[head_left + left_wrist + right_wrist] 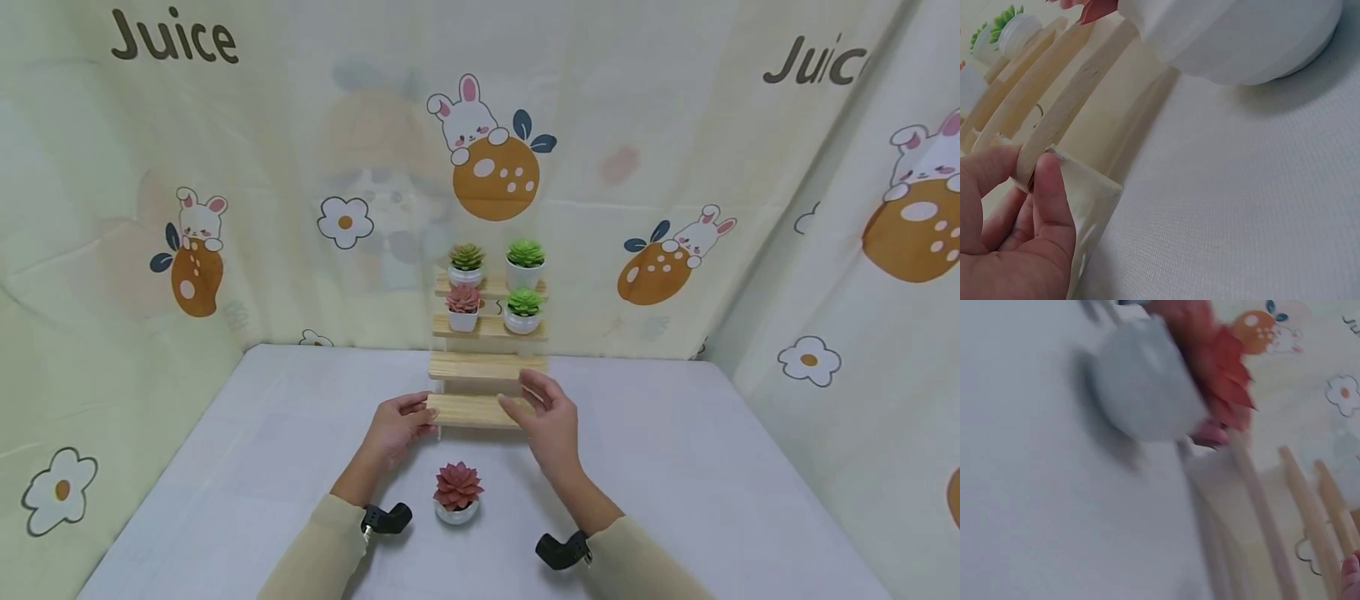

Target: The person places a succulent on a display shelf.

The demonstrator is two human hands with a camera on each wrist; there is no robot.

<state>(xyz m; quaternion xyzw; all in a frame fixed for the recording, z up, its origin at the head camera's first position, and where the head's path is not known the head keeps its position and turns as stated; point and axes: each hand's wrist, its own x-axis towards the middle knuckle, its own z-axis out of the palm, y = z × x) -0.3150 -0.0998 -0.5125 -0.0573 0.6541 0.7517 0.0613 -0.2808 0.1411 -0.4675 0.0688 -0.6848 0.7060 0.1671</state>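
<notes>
A tiered wooden plant stand (pixel 468 410) stands at the back middle of the table. My left hand (pixel 397 429) pinches the left end of its lowest board (pixel 1075 94) between thumb and fingers. At the right end of the stand, my right hand (pixel 551 421) hovers with bent, spread fingers and nothing visible in its grasp. Only a fingertip (pixel 1350 578) of it shows in the right wrist view, so contact with the board is unclear. A red succulent (pixel 458 486) in a white round pot (pixel 1141 381) sits on the table between my forearms.
The upper two tiers carry a dark green succulent (pixel 467 258), a bright green one (pixel 525 252), a pink one (pixel 462 300) and another green one (pixel 523 303). Behind the white-covered table (pixel 660 467) hangs a printed curtain (pixel 600 100).
</notes>
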